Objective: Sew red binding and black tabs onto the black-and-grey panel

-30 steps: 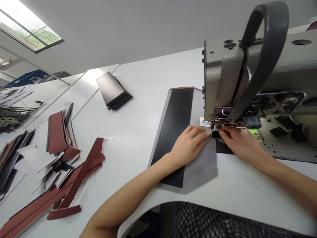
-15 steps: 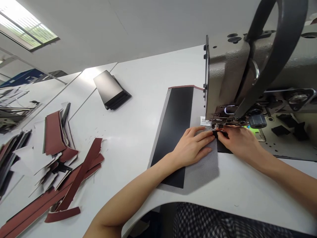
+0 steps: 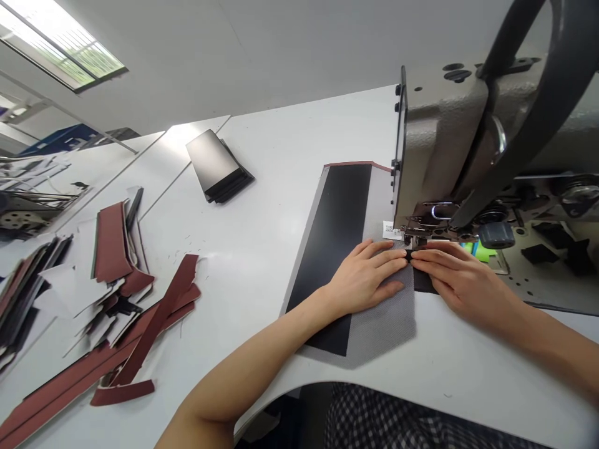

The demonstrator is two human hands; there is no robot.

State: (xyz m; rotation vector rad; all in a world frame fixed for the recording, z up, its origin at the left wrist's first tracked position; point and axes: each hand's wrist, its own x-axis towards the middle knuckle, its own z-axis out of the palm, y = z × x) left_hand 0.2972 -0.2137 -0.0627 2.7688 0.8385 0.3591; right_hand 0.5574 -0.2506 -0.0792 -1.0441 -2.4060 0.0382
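Below the head of a sewing machine (image 3: 435,143) lies a grey mesh fabric panel (image 3: 384,330) with a wide black strip (image 3: 330,231) along it. My left hand (image 3: 367,277) rests flat on the mesh, fingers stretched toward the presser foot (image 3: 420,242). On the other side, my right hand (image 3: 461,274) lies with its fingers extended over a small black piece (image 3: 425,284) at the panel's edge. Both hands' fingertips nearly meet just in front of the foot. A white label with a printed code (image 3: 390,230) sits on the panel beside the machine head.
A stack of dark rectangular pieces (image 3: 218,165) lies farther back on the white table (image 3: 262,249). Maroon strips and offcuts (image 3: 154,330) are heaped at the left. Several black scraps (image 3: 538,252) lie on the machine bed, near something bright green (image 3: 484,253).
My right hand's fingers have straightened from a bent, pinching shape by the presser foot and now lie flatter, slightly nearer me. My left hand has hardly moved. The view has shifted slightly.
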